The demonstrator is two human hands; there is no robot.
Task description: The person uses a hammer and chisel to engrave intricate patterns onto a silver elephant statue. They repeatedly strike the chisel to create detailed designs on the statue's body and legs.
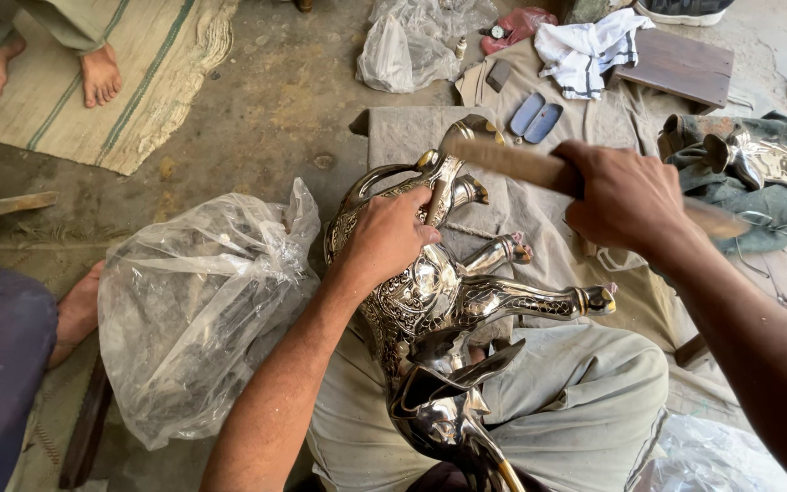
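Hands: left (pixel 392 235) steadies metal figure (pixel 453 301) (ornate), right (pixel 626 196) grips stick (pixel 512 162).

Clear plastic bag (pixel 198 310) (contents unclear), woven mat (pixel 152 68), striped cloth (pixel 585 46), perhaps sandals (pixel 536 118).
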